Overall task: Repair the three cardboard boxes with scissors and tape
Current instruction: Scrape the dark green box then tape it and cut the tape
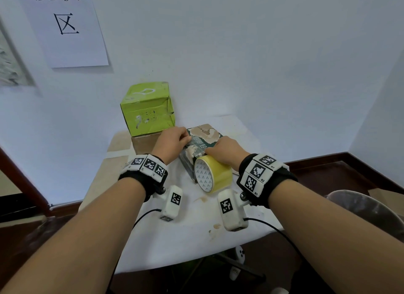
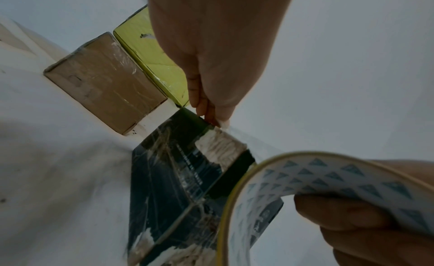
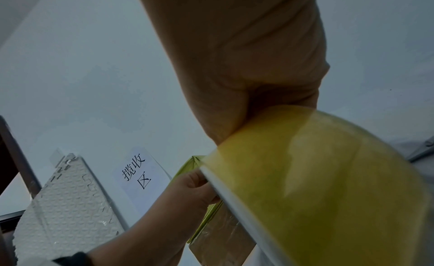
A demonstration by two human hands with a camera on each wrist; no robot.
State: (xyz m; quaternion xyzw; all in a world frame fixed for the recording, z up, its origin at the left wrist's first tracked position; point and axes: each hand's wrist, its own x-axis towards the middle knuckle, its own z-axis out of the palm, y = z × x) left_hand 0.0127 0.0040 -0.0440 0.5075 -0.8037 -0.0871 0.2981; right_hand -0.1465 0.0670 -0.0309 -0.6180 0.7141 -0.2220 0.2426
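A small white table [image 1: 196, 234], stained in places, stands in the corner of a room with pale walls and a dark wooden skirting board. A paper sign [image 1: 65, 26] with black Chinese characters hangs on the wall at upper left.

At the back of the table a green box [image 1: 147, 108] sits on top of a brown cardboard box [image 2: 105, 82] wrapped in clear tape. Just in front, a dark box [image 1: 204, 138] with torn, pale patches lies under both hands.

The left hand [image 1: 171, 141] pinches the free end of a clear strip of tape against the dark box's far upper edge. The right hand [image 1: 226, 151] grips a yellow tape roll [image 1: 213, 175] held against the box's near side, fingers hooked through its core.

From the head view, the hands cover much of the dark box, and the brown box is largely hidden behind the left wrist. Scissors cannot be made out in any view.

The left wrist view shows the stretched tape and the triangle pattern inside the roll's core. The right wrist view is mostly filled by the roll, yet shows a white textured sheet [image 3: 68, 201] leaning at the wall.
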